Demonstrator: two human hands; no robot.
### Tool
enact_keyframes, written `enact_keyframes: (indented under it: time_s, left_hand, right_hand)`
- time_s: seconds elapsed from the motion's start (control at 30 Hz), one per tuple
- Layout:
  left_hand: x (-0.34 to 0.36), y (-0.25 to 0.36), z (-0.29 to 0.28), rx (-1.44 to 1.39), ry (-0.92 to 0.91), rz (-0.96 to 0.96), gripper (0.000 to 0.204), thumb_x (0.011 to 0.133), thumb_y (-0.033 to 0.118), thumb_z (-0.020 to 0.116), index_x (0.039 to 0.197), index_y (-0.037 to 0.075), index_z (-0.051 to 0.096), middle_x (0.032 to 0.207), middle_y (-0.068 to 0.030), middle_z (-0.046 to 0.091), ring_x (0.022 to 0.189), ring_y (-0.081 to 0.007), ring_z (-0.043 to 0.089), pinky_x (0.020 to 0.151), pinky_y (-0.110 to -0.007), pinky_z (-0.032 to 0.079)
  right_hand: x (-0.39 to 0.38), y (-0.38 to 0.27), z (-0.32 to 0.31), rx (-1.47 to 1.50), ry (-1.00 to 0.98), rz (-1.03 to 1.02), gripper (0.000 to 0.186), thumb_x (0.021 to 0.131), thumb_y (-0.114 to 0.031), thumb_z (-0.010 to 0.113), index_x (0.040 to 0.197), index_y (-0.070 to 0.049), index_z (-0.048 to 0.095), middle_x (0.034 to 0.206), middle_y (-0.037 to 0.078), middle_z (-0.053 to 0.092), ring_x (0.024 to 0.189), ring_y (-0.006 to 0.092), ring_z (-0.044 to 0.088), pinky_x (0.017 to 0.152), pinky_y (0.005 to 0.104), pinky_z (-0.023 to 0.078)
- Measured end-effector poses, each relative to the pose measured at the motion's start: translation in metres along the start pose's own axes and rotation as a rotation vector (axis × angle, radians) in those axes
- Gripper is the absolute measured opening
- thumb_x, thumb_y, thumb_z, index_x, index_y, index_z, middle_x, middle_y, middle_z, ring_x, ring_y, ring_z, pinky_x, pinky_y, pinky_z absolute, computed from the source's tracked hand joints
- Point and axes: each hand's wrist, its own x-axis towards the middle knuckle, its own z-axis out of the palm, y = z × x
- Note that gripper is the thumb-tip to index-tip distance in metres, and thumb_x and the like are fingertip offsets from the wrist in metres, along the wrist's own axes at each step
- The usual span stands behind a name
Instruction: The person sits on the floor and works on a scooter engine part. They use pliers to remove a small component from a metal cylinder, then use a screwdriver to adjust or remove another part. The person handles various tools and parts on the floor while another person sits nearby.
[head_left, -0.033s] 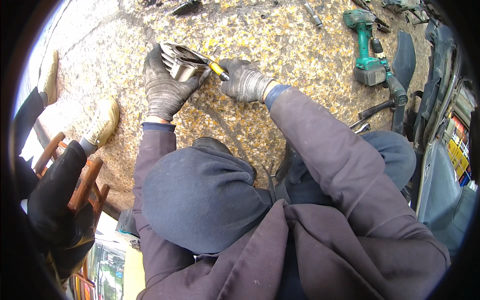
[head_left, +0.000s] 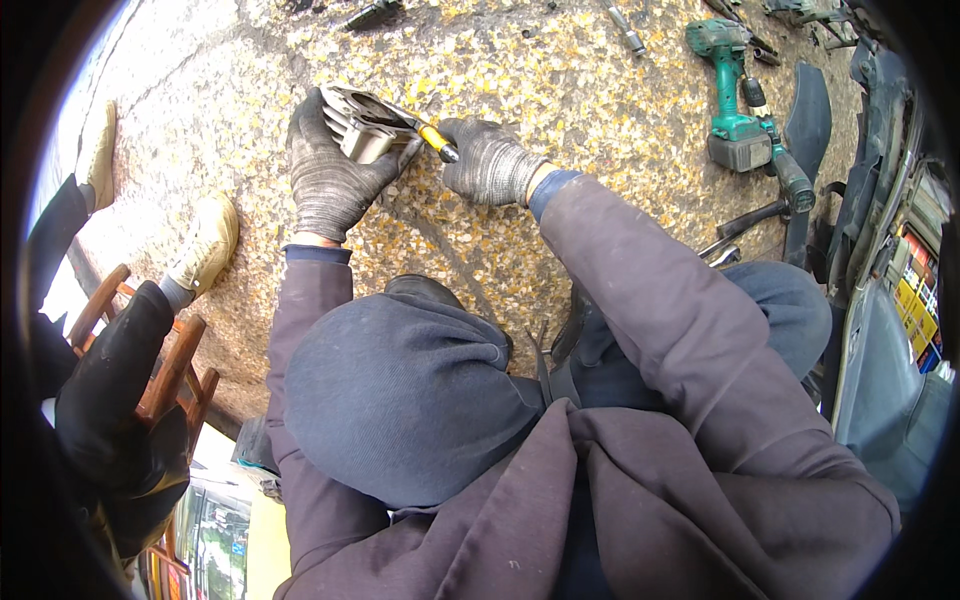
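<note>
My left hand (head_left: 330, 175), in a dark grey work glove, grips a finned silver metal engine part (head_left: 365, 125) held against the speckled stone ground (head_left: 560, 70). My right hand (head_left: 490, 160), also gloved, is closed around a yellow-handled screwdriver (head_left: 436, 139). Its shaft points left into the top of the metal part. Both hands are close together, just beyond my bent knees. The screwdriver's tip is hidden by the part.
A green cordless drill (head_left: 735, 95) and a black plastic panel (head_left: 812, 120) lie at the right, with loose tools nearby. A vehicle body (head_left: 890, 300) fills the right edge. At left another person sits on a wooden chair (head_left: 175, 370), beige shoes (head_left: 205, 240) on the ground.
</note>
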Motion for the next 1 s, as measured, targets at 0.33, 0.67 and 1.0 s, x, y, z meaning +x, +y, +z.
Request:
enact_keyframes:
  time_s: [0.33,0.67,1.0]
  left_hand:
    - [-0.001,-0.009,0.007,-0.078,0.039,0.001,0.102,0.053,0.026,0.087,0.135,-0.003,0.035,0.124,-0.0225,0.048,0.115,-0.0359,0.050,0.099,-0.045,0.044]
    - [0.001,-0.001,0.003,0.026,0.032,-0.007,0.099,0.053,0.024,0.085,0.134,-0.003,0.036,0.123,-0.0227,0.047,0.114,-0.0369,0.050,0.099,-0.046,0.043]
    - [0.000,-0.001,0.005,-0.062,0.010,-0.046,0.103,0.054,0.030,0.089,0.135,-0.003,0.035,0.125,-0.0232,0.045,0.118,-0.0364,0.047,0.101,-0.045,0.041]
  right_hand:
    - [0.008,0.013,0.008,0.025,0.032,-0.066,0.048,0.074,-0.017,0.062,0.120,-0.003,0.057,0.089,0.021,0.067,0.083,0.0335,0.067,0.077,0.0420,0.053]
    - [0.004,0.007,-0.001,0.000,0.004,-0.032,0.053,0.075,-0.012,0.060,0.126,-0.004,0.054,0.091,0.023,0.067,0.084,0.0324,0.068,0.077,0.0408,0.054]
    - [0.005,0.017,-0.006,-0.023,-0.034,-0.039,0.052,0.077,-0.021,0.064,0.126,-0.008,0.056,0.103,0.021,0.067,0.097,0.0340,0.066,0.087,0.0408,0.051]
